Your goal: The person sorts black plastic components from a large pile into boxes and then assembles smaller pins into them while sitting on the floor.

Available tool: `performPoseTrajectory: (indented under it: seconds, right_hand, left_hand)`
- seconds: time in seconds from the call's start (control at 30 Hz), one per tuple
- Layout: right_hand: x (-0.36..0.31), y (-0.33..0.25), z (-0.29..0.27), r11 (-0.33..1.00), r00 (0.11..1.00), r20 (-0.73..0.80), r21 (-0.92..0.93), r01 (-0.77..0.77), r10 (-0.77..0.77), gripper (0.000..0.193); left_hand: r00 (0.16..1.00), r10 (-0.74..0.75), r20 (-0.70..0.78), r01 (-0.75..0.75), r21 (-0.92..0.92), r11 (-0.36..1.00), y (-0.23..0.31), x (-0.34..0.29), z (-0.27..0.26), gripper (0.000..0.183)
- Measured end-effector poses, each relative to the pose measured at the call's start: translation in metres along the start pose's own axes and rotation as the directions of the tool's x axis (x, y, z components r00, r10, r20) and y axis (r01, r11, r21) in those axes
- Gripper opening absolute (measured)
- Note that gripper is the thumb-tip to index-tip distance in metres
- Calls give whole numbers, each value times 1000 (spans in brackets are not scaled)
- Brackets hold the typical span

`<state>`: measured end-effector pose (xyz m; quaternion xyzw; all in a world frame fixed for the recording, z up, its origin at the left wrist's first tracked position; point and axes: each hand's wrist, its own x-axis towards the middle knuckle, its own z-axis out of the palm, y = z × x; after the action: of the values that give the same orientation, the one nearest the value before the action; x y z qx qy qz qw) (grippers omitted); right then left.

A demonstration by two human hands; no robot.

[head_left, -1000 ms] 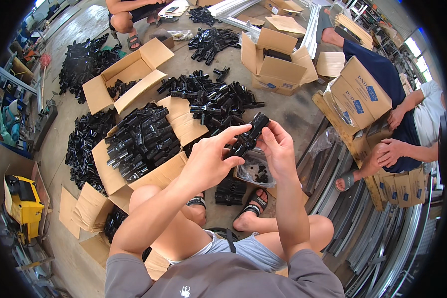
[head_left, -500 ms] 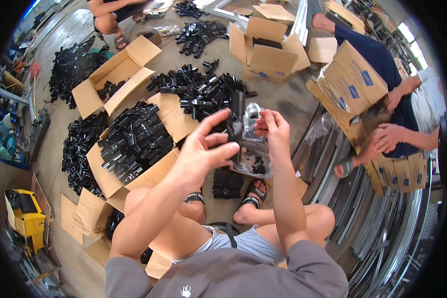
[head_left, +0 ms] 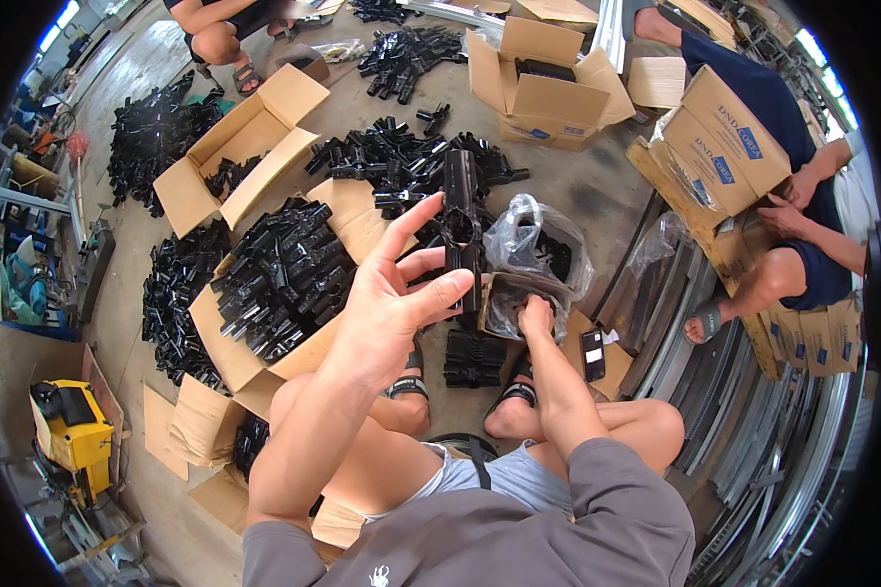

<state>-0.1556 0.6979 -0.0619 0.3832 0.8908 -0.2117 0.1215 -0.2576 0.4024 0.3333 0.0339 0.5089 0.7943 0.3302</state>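
Observation:
My left hand (head_left: 396,293) is raised in front of me, gripping a glossy black tube-shaped fitting (head_left: 462,210) upright between thumb and fingers. A round opening shows midway along the fitting. Lower down, my right hand (head_left: 536,318) reaches into a small cardboard box (head_left: 504,284) lined with clear plastic; its fingertips are hidden there. Just behind that box lies a clear plastic bag (head_left: 519,230) with small black pieces in it. Several similar black fittings (head_left: 472,360) stand in a neat group on the floor near my feet.
Left of my hands, an open box (head_left: 284,279) is heaped with black fittings. More piles (head_left: 401,64) lie beyond, around other open cartons (head_left: 553,98). To the right are long metal bars (head_left: 675,372), a phone (head_left: 593,354) and a person beside a carton (head_left: 724,142).
My right hand has moved down from beside the fitting into the small box. My left hand still holds the fitting up, now with its opening in view.

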Motion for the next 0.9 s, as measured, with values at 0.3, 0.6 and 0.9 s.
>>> performPoseTrajectory:
  seconds: [0.3, 0.6, 0.9]
  right_hand:
    - [4, -4, 14, 992, 992, -52, -60, 110, -113, 24]
    - [-62, -104, -99, 343, 967, -254, 907, 244, -14, 18]
    - [-170, -223, -273, -109, 811, -457, 886, 450, -366, 14]
  left_hand:
    - [1000, -23, 0, 23, 11, 1000, 12, 5, -4, 86]
    - [999, 40, -5, -40, -4, 999, 16, 6, -1, 86]
    - [993, 104, 49, -105, 14, 994, 3, -2, 11, 83]
